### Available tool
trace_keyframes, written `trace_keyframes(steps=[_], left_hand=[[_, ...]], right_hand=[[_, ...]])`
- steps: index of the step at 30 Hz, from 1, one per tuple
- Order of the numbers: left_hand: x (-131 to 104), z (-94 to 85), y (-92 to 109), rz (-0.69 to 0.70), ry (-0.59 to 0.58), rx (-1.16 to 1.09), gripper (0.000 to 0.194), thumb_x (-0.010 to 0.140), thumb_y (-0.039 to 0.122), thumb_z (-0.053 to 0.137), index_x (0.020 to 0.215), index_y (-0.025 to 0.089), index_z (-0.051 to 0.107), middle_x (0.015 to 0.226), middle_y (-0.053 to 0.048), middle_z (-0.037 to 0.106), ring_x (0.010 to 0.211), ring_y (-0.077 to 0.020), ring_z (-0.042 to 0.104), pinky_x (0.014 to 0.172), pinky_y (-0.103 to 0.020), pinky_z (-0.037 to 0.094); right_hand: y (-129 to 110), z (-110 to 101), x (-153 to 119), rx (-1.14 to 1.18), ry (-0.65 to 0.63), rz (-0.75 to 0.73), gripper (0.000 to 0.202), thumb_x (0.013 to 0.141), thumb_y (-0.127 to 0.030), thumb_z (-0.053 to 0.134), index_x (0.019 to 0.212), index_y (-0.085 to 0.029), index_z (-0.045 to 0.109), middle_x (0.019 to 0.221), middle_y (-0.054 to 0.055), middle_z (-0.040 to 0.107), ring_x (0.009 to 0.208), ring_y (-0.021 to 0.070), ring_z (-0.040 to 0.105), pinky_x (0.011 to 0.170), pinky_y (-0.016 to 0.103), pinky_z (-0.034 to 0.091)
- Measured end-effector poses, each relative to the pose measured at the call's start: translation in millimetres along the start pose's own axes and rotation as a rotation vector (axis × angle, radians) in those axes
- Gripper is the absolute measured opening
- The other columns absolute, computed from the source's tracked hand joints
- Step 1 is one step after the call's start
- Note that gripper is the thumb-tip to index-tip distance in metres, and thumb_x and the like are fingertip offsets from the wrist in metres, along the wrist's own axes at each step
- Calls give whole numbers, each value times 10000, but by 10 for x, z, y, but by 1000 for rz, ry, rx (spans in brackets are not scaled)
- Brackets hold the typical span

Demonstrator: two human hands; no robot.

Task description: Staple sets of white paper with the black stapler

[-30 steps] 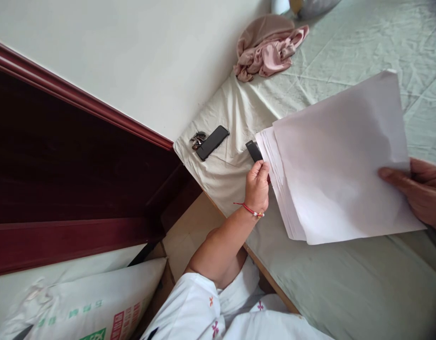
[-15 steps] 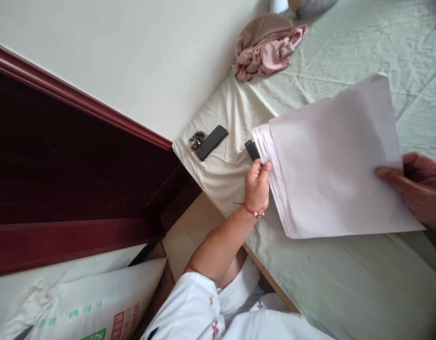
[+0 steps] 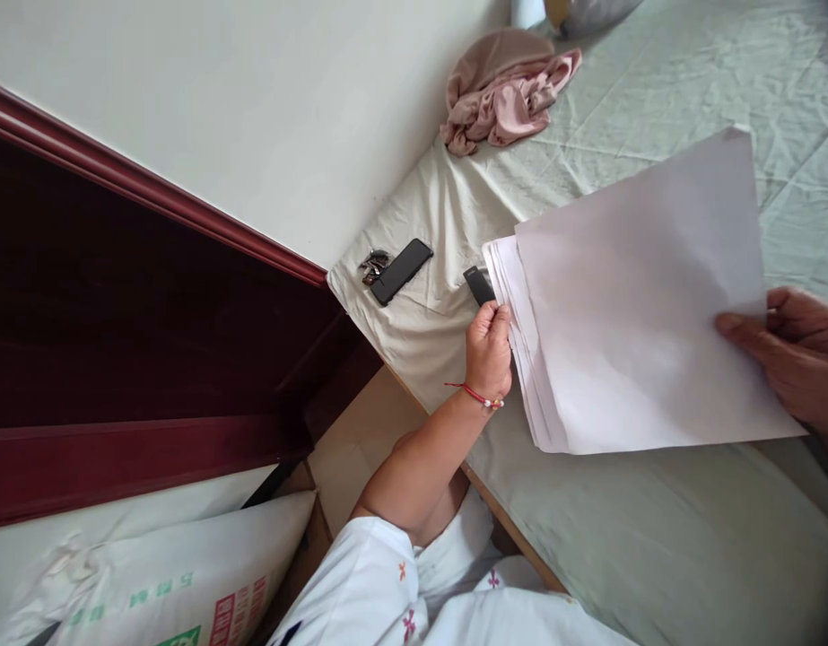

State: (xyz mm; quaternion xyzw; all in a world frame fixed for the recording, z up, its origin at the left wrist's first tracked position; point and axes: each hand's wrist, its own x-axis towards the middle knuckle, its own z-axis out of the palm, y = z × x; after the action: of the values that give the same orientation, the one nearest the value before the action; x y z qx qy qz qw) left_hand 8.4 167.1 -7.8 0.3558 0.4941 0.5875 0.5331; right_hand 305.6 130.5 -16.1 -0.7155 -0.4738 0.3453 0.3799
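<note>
A pale sheet (image 3: 689, 538) is lying under keys (image 3: 373, 266) and a phone (image 3: 401, 272); a partly hidden dark object (image 3: 478, 284) is jutting past the left hand (image 3: 489, 350), which is pinching the paper stack's (image 3: 642, 305) left edge; the right hand (image 3: 800, 350) is gripping its right.

Sheet-covered platform (image 3: 656, 529): pale green, creased. Toward its left corner a black phone (image 3: 401, 271) lies flat, keys (image 3: 374, 266) bunched just beside it. Farther back, a crumpled pink cloth (image 3: 508, 94). Far edge: grey item (image 3: 598, 13), only partly in view.
</note>
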Motion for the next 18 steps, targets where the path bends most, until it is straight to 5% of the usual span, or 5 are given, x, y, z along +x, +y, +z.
trace_keyframes(steps=[9, 18], left_hand=[[9, 51, 32, 34, 10, 40, 331, 806, 390, 778, 711, 199, 524, 646, 56, 399, 627, -93, 365, 659, -209, 363], [10, 38, 65, 19, 17, 2, 312, 845, 322, 729, 686, 202, 489, 666, 44, 425, 661, -106, 422, 693, -212, 394]], right_hand=[[-21, -9, -20, 88, -55, 77, 413, 693, -605, 765, 826, -233, 646, 681, 2, 623, 506, 116, 498, 364, 219, 355], [-125, 1, -45, -95, 34, 73, 307, 744, -542, 699, 824, -246, 685, 699, 15, 645, 545, 120, 504, 412, 230, 347]])
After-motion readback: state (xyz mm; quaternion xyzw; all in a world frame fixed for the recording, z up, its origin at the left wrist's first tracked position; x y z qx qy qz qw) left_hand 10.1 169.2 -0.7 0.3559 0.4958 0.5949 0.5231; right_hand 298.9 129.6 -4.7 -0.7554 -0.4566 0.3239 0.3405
